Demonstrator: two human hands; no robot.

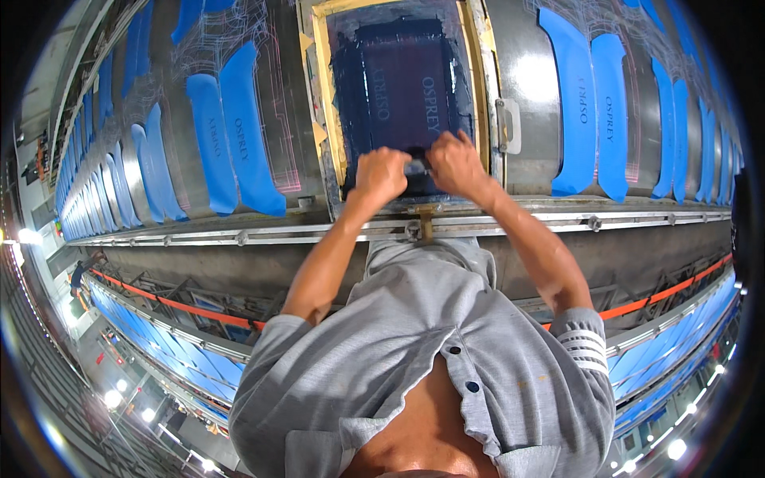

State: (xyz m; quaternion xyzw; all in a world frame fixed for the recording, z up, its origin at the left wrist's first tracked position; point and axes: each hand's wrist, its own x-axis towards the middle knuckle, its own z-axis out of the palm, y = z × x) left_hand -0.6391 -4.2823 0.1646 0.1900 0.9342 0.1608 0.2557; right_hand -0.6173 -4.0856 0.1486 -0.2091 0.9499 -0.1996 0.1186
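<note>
My left hand (pixel 382 172) and my right hand (pixel 459 164) are both closed on a squeegee (pixel 416 166), side by side near the close end of a printing screen. Most of the squeegee is hidden under my fingers and in the dark ink. The printing screen (pixel 321 88) has a frame edged with yellow tape. Dark blue ink (pixel 402 36) coats its mesh, and lettering shows through in two columns. Under the screen, the work surface is hidden.
Pairs of blue cut fabric pieces (pixel 247 131) with dark lettering lie along the long table (pixel 522 119) on both sides. A metal rail (pixel 319 233) runs along its near edge. Behind me are an orange rail (pixel 183 303) and another table with blue pieces (pixel 171 334).
</note>
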